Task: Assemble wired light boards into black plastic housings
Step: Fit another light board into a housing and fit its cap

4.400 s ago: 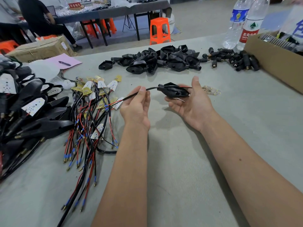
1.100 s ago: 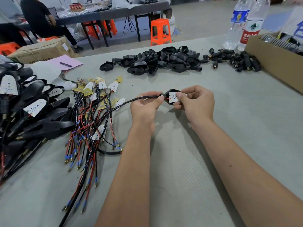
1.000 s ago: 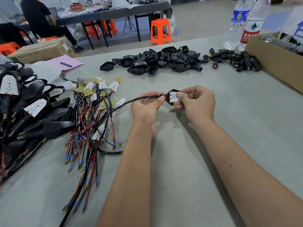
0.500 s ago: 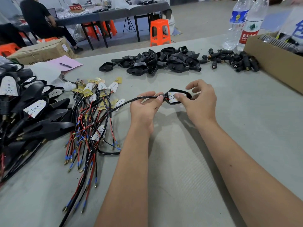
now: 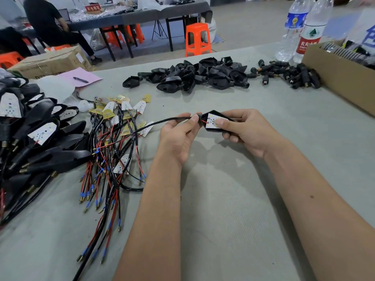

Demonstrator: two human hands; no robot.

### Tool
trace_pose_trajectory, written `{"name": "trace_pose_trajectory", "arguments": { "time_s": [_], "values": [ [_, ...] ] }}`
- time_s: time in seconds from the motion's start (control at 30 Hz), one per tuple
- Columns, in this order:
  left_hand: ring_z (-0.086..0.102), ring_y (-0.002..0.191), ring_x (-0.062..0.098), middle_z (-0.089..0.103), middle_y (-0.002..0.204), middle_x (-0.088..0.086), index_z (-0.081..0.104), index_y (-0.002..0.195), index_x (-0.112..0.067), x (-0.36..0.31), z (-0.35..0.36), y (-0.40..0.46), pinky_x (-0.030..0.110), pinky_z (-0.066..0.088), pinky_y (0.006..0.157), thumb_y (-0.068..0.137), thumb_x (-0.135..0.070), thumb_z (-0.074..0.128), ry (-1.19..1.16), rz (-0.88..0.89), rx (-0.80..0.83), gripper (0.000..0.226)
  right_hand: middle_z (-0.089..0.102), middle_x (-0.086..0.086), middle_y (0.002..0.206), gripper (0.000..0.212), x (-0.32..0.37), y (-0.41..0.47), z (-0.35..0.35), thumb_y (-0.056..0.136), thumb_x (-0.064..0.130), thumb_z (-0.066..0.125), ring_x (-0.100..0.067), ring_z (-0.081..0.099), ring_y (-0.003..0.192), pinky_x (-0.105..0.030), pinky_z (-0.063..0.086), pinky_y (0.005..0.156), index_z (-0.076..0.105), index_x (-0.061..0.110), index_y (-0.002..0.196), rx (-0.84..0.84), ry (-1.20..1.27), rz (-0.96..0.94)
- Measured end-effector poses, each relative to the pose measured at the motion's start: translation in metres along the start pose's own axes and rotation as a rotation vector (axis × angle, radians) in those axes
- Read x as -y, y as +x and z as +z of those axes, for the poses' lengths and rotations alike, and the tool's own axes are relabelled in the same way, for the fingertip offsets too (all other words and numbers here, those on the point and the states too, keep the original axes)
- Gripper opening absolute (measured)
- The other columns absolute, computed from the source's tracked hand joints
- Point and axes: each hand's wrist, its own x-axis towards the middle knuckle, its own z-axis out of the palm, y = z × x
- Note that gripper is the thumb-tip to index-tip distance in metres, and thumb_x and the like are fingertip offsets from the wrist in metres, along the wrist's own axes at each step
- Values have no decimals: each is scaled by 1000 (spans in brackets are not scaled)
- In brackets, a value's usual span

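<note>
Seating a light board in its housing, seen from the head camera.

The right hand (image 5: 248,131) curls round the black plastic housing (image 5: 220,129) above the grey table (image 5: 223,199), its thumb (image 5: 220,123) pressing the white light board (image 5: 211,122) into the open shell. The left hand (image 5: 178,134) pinches the black cable (image 5: 162,122) right at the housing's neck, where a red wire (image 5: 203,120) shows. To do this well, I'd say press the board evenly until it lies flush, and draw the cable gently so that the red wire isn't trapped under it. Half a second ago the right fingers were spread looser beside the housing; now they have closed under it and the thumb sits further onto the board. The heap of empty housings (image 5: 194,75) and the wired boards (image 5: 121,118) have not moved.
</note>
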Motion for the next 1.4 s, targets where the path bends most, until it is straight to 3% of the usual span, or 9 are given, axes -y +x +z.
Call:
{"name": "trace_pose_trajectory", "arguments": {
  "time_s": [0.3, 0.47, 0.53, 0.6, 0.73, 0.87, 1.07, 1.23, 1.4],
  "values": [
    [73, 87, 24, 74, 95, 18, 58, 107, -6, 16, 18, -10, 34, 61, 89, 85, 7, 77, 276, 84, -44, 32, 73, -8, 71, 19, -3, 2, 14, 82, 6, 84, -14, 66, 49, -18, 53, 49, 66, 1, 84, -172, 59, -22],
    [72, 75, 22, 74, 80, 11, 59, 100, -6, 11, 11, -6, 30, 61, 76, 86, 14, 71, 300, 85, -49, 27, 75, -11, 78, 40, 3, 0, 8, 74, 35, 88, -23, 69, 60, -28, 59, 55, 69, 3, 89, -63, -104, 2],
    [73, 74, 21, 76, 79, 9, 60, 95, -7, 7, 8, -6, 28, 61, 72, 84, 14, 71, 382, 81, -12, 27, 74, -7, 78, 31, 3, 1, 5, 81, 40, 85, -21, 66, 61, -28, 57, 56, 74, 12, 88, -59, -177, -20],
    [74, 77, 24, 76, 83, 11, 62, 94, -7, 5, 6, -6, 33, 63, 77, 84, 14, 71, 455, 60, 34, 25, 75, -12, 86, 17, 5, 1, 3, 88, 31, 82, -17, 66, 68, -27, 54, 62, 78, 19, 100, -31, -221, -67],
    [71, 81, 29, 74, 87, 17, 65, 90, -2, 5, 7, -6, 45, 59, 89, 86, 5, 73, 543, 45, 41, 11, 69, -9, 79, 29, 8, -4, -4, 85, 15, 84, -16, 64, 74, -33, 51, 73, 77, 24, 111, 83, -300, -88],
    [67, 81, 24, 68, 85, 13, 67, 92, 0, 7, 11, -1, 41, 58, 92, 100, -20, 65, 445, 37, -54, 22, 62, -1, 68, 25, 15, -11, -5, 83, 7, 84, -18, 62, 62, -29, 53, 54, 78, 20, 104, 166, -406, 23],
    [69, 69, 28, 67, 87, 21, 52, 106, 5, 1, 16, 19, 28, 62, 62, 111, -13, 41, 95, -22, -230, 21, 74, -12, 76, 12, 35, -32, -17, 82, 1, 83, -20, 71, 61, -24, 56, 52, 75, 6, 89, 445, -567, 259],
    [41, 44, 9, 63, 74, 12, 58, 93, 1, -1, 41, 38, 14, 28, 36, 105, -6, 38, 672, -155, -137, 25, 76, -16, 78, 30, 40, -39, -18, 76, 12, 91, -29, 75, 64, -27, 58, 54, 66, 4, 90, 531, -722, 398],
    [46, 47, 18, 69, 77, 12, 58, 84, -8, 18, 75, 46, 20, 33, 41, 96, -3, 40, 1103, -46, 129, 23, 75, -14, 74, 52, 52, -31, -28, 71, 39, 93, -30, 76, 67, -31, 59, 55, 61, 2, 91, 455, -748, 449]
  ]
}}
